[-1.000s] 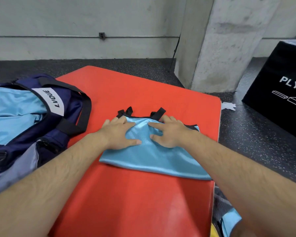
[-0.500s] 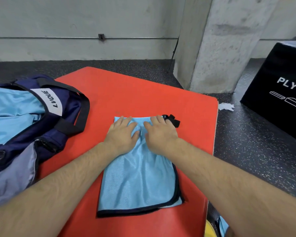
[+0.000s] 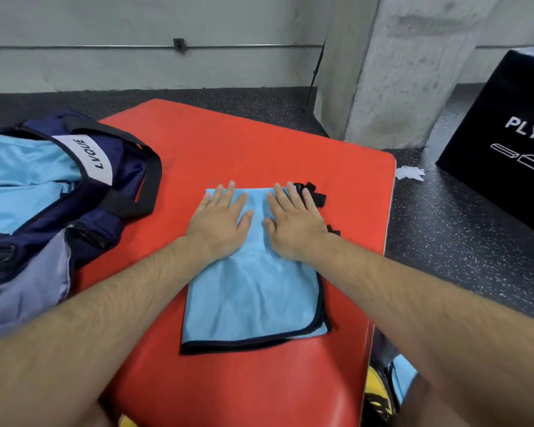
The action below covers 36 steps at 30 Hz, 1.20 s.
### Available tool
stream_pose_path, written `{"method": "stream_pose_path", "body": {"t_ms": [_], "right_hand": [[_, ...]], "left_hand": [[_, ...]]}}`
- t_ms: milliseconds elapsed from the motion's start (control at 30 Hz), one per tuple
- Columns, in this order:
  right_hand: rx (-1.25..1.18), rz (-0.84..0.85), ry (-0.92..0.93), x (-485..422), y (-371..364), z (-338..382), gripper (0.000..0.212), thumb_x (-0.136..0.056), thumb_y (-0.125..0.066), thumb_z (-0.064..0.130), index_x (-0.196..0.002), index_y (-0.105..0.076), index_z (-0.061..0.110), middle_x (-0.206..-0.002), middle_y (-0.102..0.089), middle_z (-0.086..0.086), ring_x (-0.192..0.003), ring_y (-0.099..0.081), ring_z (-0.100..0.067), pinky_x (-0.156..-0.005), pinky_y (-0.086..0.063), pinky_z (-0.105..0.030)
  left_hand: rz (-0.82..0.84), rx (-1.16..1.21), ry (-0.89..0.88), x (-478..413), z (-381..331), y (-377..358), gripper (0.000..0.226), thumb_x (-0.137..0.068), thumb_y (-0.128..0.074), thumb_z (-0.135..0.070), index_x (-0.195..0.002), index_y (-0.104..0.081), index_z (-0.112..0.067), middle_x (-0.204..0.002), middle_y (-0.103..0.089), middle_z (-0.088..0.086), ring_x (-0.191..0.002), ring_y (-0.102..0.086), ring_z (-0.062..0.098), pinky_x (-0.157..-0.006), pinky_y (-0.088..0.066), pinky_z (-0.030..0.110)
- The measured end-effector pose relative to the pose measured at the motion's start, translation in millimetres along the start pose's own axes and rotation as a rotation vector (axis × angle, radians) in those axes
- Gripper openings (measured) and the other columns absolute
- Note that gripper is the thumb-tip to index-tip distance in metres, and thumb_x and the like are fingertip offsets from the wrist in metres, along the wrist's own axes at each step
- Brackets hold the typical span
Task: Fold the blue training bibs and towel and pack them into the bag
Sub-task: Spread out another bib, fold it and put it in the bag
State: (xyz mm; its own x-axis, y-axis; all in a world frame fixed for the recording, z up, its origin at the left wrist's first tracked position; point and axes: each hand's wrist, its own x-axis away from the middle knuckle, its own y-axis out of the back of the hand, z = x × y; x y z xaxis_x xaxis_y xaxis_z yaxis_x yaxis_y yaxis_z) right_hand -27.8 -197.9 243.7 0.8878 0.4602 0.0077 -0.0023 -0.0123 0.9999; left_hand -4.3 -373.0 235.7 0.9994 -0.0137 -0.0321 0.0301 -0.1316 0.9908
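Both arms come in from the bottom corners of the frame, bare, converging on the centre. The left forearm [image 3: 105, 306] angles up and right, the right forearm [image 3: 420, 303] up and left. The left hand [image 3: 221, 221] lies flat, palm down, fingers straight and slightly spread. The right hand [image 3: 293, 224] mirrors it just beside, palm down, fingers pointing toward the top of the frame. The thumbs turn inward, with a narrow gap between them.

Light blue bib [image 3: 253, 291] of fine mesh cloth with slight sheen and black fabric edging, red mat [image 3: 259, 149] of smooth, faintly glossy vinyl, navy bag [image 3: 105, 167] of woven fabric, speckled matt rubber floor [image 3: 463, 229], rough concrete pillar [image 3: 398, 72]
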Motion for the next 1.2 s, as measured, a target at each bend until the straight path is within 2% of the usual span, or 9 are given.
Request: {"method": "stream_pose_path", "body": {"t_ms": [200, 400, 600, 867, 933, 1000, 1033, 1100, 1200], "right_hand": [[-0.061, 0.006, 0.116, 64, 4, 32, 0.061, -0.104, -0.022, 0.029, -0.159, -0.007, 0.008, -0.167, 0.000, -0.007, -0.154, 0.007, -0.025, -0.124, 0.006, -0.042], [-0.138, 0.033, 0.134, 98, -12, 12, 0.062, -0.106, -0.020, 0.046, -0.160, -0.011, 0.015, -0.167, -0.004, -0.002, -0.154, 0.003, -0.021, -0.124, 0.006, -0.038], [-0.115, -0.030, 0.227, 127, -2, 6, 0.065, -0.103, -0.012, 0.048, -0.160, -0.011, 0.016, -0.167, -0.002, -0.001, -0.153, 0.009, -0.019, -0.124, 0.010, -0.035], [-0.180, 0.026, 0.366, 147, -21, -12, 0.081, -0.092, 0.005, 0.070, -0.160, -0.007, 0.027, -0.167, 0.003, 0.007, -0.152, 0.014, -0.010, -0.125, 0.003, -0.036], [-0.163, 0.055, 0.404, 148, -19, -19, 0.081, -0.091, -0.001, 0.075, -0.160, -0.004, 0.031, -0.167, 0.007, 0.007, -0.151, 0.017, -0.009, -0.125, 0.003, -0.036], [-0.147, 0.044, 0.487, 149, -14, -23, 0.081, -0.092, -0.014, 0.077, -0.159, -0.010, 0.032, -0.167, 0.000, 0.005, -0.153, 0.011, -0.011, -0.125, -0.001, -0.035], [-0.146, 0.016, 0.538, 150, -11, -25, 0.079, -0.093, -0.024, 0.076, -0.158, -0.020, 0.031, -0.167, -0.009, 0.003, -0.154, 0.002, -0.014, -0.125, -0.007, -0.035], [-0.156, -0.079, 0.643, 151, -5, -25, 0.067, -0.094, -0.042, 0.070, -0.147, -0.045, 0.028, -0.155, -0.036, 0.001, -0.145, -0.029, -0.019, -0.119, -0.027, -0.035], [-0.170, -0.205, 0.734, 149, -1, -19, 0.048, -0.096, -0.054, 0.058, -0.126, -0.064, 0.022, -0.120, -0.056, 0.000, -0.111, -0.053, -0.020, -0.096, -0.045, -0.033]], "left_hand": [[0.012, 0.088, -0.069, 60, -37, 7, 0.056, -0.103, -0.029, -0.028, -0.156, -0.021, -0.012, -0.166, -0.012, 0.007, -0.153, -0.007, 0.022, -0.124, -0.007, 0.040], [0.036, 0.095, -0.071, 98, -28, -19, 0.065, -0.101, -0.013, -0.055, -0.159, -0.013, -0.025, -0.167, -0.002, -0.003, -0.153, 0.007, 0.018, -0.124, 0.006, 0.040], [0.046, 0.072, -0.187, 129, -27, -10, 0.083, -0.087, -0.001, -0.068, -0.159, -0.006, -0.029, -0.166, 0.005, -0.009, -0.152, 0.014, 0.013, -0.124, 0.007, 0.040], [0.095, 0.111, -0.251, 164, -25, -15, 0.081, -0.086, -0.005, -0.078, -0.157, 0.005, -0.040, -0.163, 0.019, -0.015, -0.149, 0.023, 0.007, -0.124, 0.004, 0.044], [0.126, 0.110, -0.333, 168, -16, -10, 0.083, -0.086, -0.014, -0.082, -0.157, 0.002, -0.042, -0.163, 0.019, -0.016, -0.148, 0.023, 0.005, -0.124, 0.005, 0.042], [0.097, 0.155, -0.427, 173, -5, -3, 0.080, -0.087, -0.030, -0.081, -0.156, -0.016, -0.043, -0.165, 0.004, -0.016, -0.151, 0.010, 0.005, -0.124, -0.004, 0.040], [0.057, 0.178, -0.457, 174, 0, 1, 0.075, -0.087, -0.038, -0.078, -0.152, -0.029, -0.042, -0.162, -0.011, -0.014, -0.151, -0.007, 0.008, -0.123, -0.015, 0.039], [-0.038, 0.186, -0.503, 173, 7, 7, 0.059, -0.088, -0.051, -0.069, -0.136, -0.051, -0.034, -0.138, -0.038, -0.007, -0.130, -0.041, 0.013, -0.110, -0.039, 0.038], [-0.115, 0.118, -0.599, 172, 10, 12, 0.040, -0.093, -0.056, -0.057, -0.115, -0.063, -0.025, -0.111, -0.052, -0.005, -0.099, -0.055, 0.016, -0.086, -0.050, 0.039]]}}
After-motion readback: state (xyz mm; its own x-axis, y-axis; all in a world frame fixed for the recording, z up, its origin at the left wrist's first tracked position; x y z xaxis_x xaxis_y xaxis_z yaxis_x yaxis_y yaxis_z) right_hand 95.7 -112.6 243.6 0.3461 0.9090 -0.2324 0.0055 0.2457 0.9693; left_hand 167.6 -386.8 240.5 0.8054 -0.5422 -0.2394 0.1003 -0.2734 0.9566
